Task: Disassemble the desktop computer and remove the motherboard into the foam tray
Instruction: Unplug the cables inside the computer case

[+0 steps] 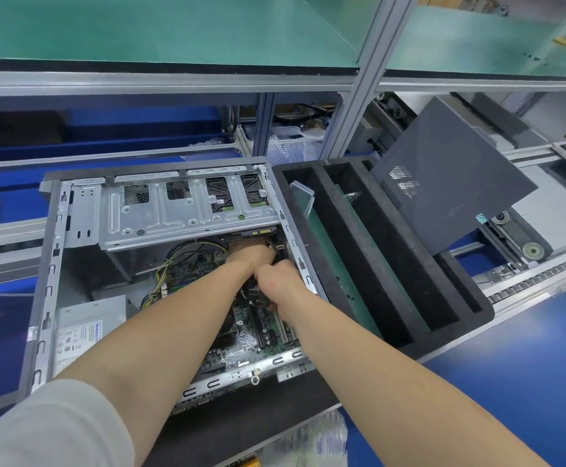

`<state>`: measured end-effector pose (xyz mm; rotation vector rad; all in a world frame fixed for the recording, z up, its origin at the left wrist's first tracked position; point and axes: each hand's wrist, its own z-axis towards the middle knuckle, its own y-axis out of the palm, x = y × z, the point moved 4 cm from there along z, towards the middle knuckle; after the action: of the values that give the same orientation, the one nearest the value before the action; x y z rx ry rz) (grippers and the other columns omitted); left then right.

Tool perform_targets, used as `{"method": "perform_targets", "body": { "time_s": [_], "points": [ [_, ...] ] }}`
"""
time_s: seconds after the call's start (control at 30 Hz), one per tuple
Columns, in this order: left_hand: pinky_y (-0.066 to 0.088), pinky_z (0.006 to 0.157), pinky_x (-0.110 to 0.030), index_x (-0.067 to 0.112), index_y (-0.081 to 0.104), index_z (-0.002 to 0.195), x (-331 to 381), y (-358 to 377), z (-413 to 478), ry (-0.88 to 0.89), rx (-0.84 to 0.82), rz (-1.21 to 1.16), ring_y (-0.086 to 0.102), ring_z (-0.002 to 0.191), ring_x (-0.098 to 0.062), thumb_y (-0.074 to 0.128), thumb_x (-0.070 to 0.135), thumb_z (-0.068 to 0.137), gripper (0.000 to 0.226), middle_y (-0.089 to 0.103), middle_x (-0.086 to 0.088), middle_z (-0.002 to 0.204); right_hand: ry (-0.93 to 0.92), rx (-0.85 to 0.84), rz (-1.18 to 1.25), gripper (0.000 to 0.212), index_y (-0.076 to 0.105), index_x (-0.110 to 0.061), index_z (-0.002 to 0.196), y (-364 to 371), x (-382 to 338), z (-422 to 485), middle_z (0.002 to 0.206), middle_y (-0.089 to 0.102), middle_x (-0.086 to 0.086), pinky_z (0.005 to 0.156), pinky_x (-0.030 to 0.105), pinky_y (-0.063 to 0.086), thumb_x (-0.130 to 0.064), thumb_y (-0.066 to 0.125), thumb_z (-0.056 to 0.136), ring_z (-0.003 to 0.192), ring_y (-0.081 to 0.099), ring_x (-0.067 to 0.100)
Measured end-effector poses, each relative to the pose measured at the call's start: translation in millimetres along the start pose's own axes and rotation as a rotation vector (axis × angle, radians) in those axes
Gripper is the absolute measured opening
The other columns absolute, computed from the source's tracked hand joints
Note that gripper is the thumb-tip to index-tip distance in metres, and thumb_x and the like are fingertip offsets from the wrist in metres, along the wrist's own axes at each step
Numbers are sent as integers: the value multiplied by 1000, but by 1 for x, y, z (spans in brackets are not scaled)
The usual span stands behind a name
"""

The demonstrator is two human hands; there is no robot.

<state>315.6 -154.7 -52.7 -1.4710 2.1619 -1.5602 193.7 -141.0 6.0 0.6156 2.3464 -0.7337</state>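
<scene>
The open desktop case (49, 264) lies flat in front of me, its silver drive cage (173, 210) across the far half. The green motherboard (251, 332) sits in the case floor, partly covered by my arms. Both hands reach deep in at the right side under the cage. My left hand (251, 256) is curled among black cables (276, 246); its fingertips are hidden. My right hand (276, 278) is just in front of it, fingers curled down around a black cable bundle (256, 296). The black foam tray (389, 264) with long slots stands directly right of the case.
A silver power supply (87, 335) fills the case's near-left corner, with yellow and black wires (163, 274) running from it. The dark side panel (450, 176) leans at the tray's far right. A green board (328, 261) stands in one tray slot. Conveyor rails (527, 281) run right.
</scene>
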Motion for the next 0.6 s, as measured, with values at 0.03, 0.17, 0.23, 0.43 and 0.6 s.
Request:
{"method": "perform_targets", "body": {
  "time_s": [0.03, 0.17, 0.23, 0.43, 0.6],
  "points": [
    [39, 60, -27, 19, 56, 68, 0, 0, 0, 4, 7, 6, 51, 63, -17, 45, 27, 100, 34, 55, -3, 72, -2, 2, -5, 64, 27, -7, 158, 0, 0, 0, 115, 55, 11, 55, 26, 37, -14, 45, 96, 82, 53, 22],
    [35, 59, -28, 20, 56, 67, 0, 1, -1, 0, -11, 18, 49, 63, -16, 42, 31, 101, 38, 55, -3, 71, -11, 11, -15, 63, 29, -6, 157, 0, -1, -1, 111, 56, 11, 53, 24, 37, -14, 46, 97, 74, 51, 18],
    [37, 62, -28, 20, 57, 68, 0, -1, -2, -6, -4, 2, 49, 64, -16, 44, 27, 99, 34, 54, -2, 72, -7, 10, -6, 62, 29, -5, 157, 0, -1, -2, 115, 54, 11, 55, 25, 36, -15, 46, 97, 80, 53, 21],
    [35, 56, -28, 18, 55, 69, 1, -4, -8, 10, -2, 8, 49, 62, -17, 42, 30, 104, 39, 54, -4, 72, -15, 13, 28, 64, 27, -5, 157, -1, -3, -5, 117, 60, 15, 58, 25, 40, -12, 47, 96, 78, 54, 17],
    [30, 56, -29, 17, 48, 66, 4, -6, -16, 22, -49, 65, 43, 61, -17, 35, 24, 104, 41, 54, -7, 74, -16, -18, 43, 63, 29, -4, 157, 2, -3, -5, 117, 54, 12, 67, 28, 42, -12, 45, 96, 87, 54, 23]
  ]
}}
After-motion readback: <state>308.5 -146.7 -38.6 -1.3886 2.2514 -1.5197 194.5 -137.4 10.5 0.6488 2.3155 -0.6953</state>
